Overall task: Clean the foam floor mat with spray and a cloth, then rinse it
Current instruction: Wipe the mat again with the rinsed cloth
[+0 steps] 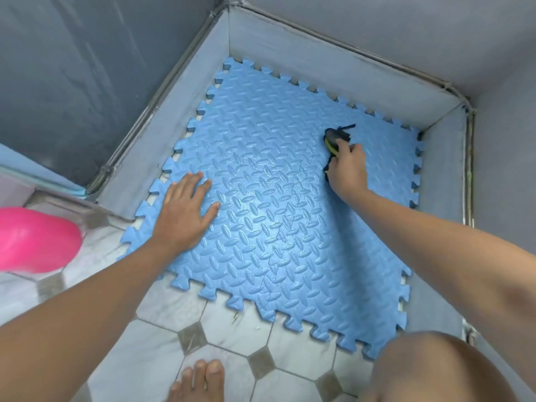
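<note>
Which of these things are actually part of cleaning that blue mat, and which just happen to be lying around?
Part of the job:
blue foam mat
dark cloth, gripped in the right hand
left hand, pressed flat on the mat

Just lying about:
pink plastic object at the left edge
tiled floor

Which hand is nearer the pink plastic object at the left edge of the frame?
Left. The left hand lies flat on the blue foam mat near the pink object; the right hand grips a dark cloth far across the mat.
</note>
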Available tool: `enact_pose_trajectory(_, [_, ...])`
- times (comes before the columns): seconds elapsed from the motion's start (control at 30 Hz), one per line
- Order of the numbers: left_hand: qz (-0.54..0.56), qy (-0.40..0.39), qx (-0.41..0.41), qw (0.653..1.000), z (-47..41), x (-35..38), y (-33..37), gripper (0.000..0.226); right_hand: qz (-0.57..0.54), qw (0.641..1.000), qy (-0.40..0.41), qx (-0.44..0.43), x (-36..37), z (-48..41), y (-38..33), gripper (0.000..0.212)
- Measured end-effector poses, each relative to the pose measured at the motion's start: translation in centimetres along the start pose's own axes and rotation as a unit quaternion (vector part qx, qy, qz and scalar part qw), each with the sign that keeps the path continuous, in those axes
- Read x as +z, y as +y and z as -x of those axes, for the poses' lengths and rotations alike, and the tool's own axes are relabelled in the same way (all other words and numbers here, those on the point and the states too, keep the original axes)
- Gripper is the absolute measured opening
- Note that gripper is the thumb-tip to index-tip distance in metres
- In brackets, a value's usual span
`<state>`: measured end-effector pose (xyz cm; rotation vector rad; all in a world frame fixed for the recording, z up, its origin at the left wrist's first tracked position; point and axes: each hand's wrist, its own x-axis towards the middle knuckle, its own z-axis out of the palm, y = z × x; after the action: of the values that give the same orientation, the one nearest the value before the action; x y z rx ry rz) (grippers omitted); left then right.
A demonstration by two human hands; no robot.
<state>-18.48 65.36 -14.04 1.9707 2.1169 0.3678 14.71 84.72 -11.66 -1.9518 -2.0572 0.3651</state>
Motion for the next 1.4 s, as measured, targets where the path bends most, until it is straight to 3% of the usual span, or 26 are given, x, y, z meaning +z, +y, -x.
enact_pose_trajectory(0.13, [-0.010,-0.022,-0.005,1.000,1.4,-1.6,-0.3,0.054,-0.030,0.975,-0.086,-0.202,2.7,8.1,-9.7,0.047])
enact_pose_trajectory(0.27, [-0.050,0.022,-0.030,0.998,6.6,-3.0,-3.4,0.051,-0.011,0.885,-0.183,-0.428,4.2,15.1,-11.6,0.051])
enact_pose_trajectory(0.33, [-0.070,0.019,-0.058,0.996,8.8,-3.1,-5.2,0.056,0.030,0.845,-0.205,-0.493,3.8,14.9,-10.0,0.059])
enact_pose_trajectory(0.43, [-0.094,0.020,-0.049,0.994,9.9,-2.5,-6.6,0.058,0.054,0.888,-0.163,-0.427,2.4,10.7,-7.2,0.048])
enact_pose_trajectory(0.57, [-0.088,0.030,-0.049,0.994,9.9,-1.8,-6.4,0.058,0.028,0.987,-0.006,-0.155,0.7,3.4,-3.0,0.046])
enact_pose_trajectory(0.67, [-0.079,0.029,-0.056,0.995,10.0,-1.8,-6.3,0.057,-0.012,0.997,0.032,0.065,1.7,-0.1,-4.1,0.048])
enact_pose_trajectory(0.7, [-0.075,0.025,-0.060,0.995,10.0,-1.8,-6.2,0.058,-0.017,0.995,0.032,0.098,2.5,-0.6,-5.6,0.049])
enact_pose_trajectory(0.77, [-0.069,0.026,-0.065,0.995,10.0,-1.9,-6.1,0.058,-0.033,0.997,0.010,0.067,4.1,-0.1,-10.0,0.048])
enact_pose_trajectory(0.93, [-0.046,0.031,-0.079,0.995,10.0,-2.2,-5.9,0.059,-0.038,0.981,-0.062,-0.179,8.3,6.8,-20.5,0.047])
enact_pose_trajectory(1.07, [-0.046,0.030,-0.081,0.995,10.0,-2.0,-5.9,0.059,-0.017,0.905,-0.135,-0.403,9.4,12.2,-23.4,0.047])
enact_pose_trajectory(1.13, [-0.045,0.024,-0.080,0.996,10.0,-2.1,-6.1,0.059,-0.005,0.871,-0.157,-0.466,9.0,12.7,-21.6,0.046])
enact_pose_trajectory(1.2, [-0.046,0.024,-0.076,0.996,10.0,-2.2,-6.2,0.058,0.004,0.867,-0.153,-0.474,7.7,11.4,-18.5,0.045])
enact_pose_trajectory(1.27, [-0.052,0.023,-0.080,0.995,9.9,-2.4,-5.7,0.058,0.016,0.888,-0.142,-0.437,5.7,9.1,-14.4,0.045])
enact_pose_trajectory(1.33, [-0.077,0.027,-0.085,0.993,9.6,-2.6,-5.0,0.055,0.026,0.928,-0.114,-0.354,3.3,6.2,-9.2,0.045])
enact_pose_trajectory(1.4, [-0.095,0.044,-0.088,0.991,8.4,-2.9,-4.1,0.050,0.025,0.977,-0.072,-0.199,0.7,3.7,-3.9,0.046])
